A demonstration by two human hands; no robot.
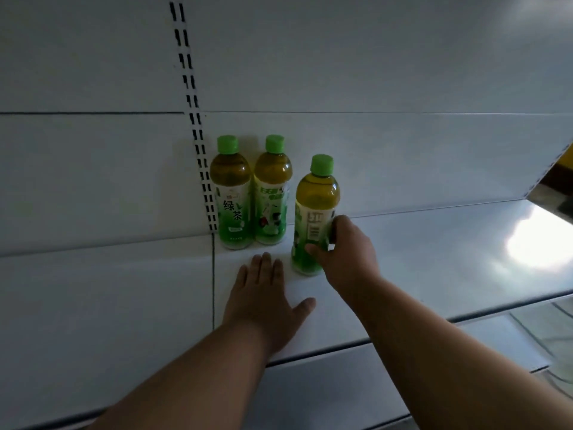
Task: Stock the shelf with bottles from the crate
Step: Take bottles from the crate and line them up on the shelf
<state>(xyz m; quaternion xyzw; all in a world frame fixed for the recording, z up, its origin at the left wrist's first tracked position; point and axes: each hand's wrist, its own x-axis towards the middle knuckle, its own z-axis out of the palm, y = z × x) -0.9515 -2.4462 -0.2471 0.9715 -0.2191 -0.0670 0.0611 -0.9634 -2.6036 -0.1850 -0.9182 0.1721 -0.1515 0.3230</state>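
Three green-capped tea bottles stand upright on the white shelf (403, 259) | two bottles (231, 193) touch at the back panel by the slotted upright (198, 144) | right hand (347, 252) curls around the third bottle (313, 218), nearer the front | left hand (263, 296) lies flat, fingers together, thumb out

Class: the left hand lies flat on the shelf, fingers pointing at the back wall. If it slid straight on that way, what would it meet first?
Probably the second bottle from the left: the left hand points at the standing pair's feet. Depth is uncertain, so it might touch the leftmost bottle too.
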